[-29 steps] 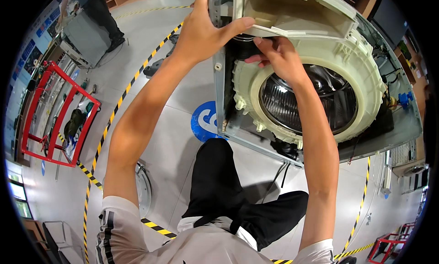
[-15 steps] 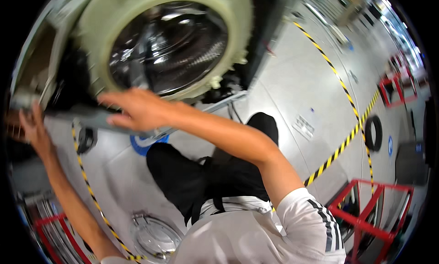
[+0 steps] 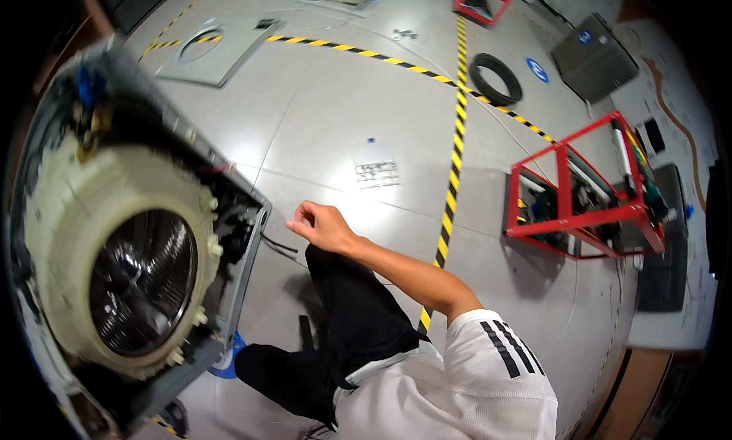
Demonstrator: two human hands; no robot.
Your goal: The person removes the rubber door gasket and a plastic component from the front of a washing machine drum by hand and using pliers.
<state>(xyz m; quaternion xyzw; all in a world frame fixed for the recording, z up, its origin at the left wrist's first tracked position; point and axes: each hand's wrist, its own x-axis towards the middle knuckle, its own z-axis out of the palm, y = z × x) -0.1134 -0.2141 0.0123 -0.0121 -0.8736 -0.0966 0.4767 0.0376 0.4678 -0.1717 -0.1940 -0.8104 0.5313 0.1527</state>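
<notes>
The person's right hand (image 3: 320, 225) hangs in the air over the grey floor (image 3: 358, 120), fingers curled loosely in, and I can see nothing in its grip. The left hand is out of view, so I cannot tell what it is doing.

Nearest the hand is the stripped washer (image 3: 114, 242), lying to the person's left with its front panel off. The cream tub (image 3: 84, 203) and the dark steel drum (image 3: 141, 280) inside it are bare, and the grey frame edge (image 3: 248, 264) stands just beside the hand, not touching it. Dark cables (image 3: 278, 245) trail out from the frame onto the floor, close to the person's black trouser leg (image 3: 358, 325).

Further off, a yellow-and-black tape line (image 3: 450, 188) runs across the floor, a black rubber ring (image 3: 496, 79) lies on it, a grey cut-out panel (image 3: 213, 47) rests at the far side, and a red rack (image 3: 587, 188) of tools stands to the right.

What worries me: the frame's bare sheet-metal edge looks sharp, and a careless reach back past it could cut the hand. The loose cables by the leg could snag a foot or get tugged if the person shifts. With the head turned away, a hand going back blind is the likeliest cause.
</notes>
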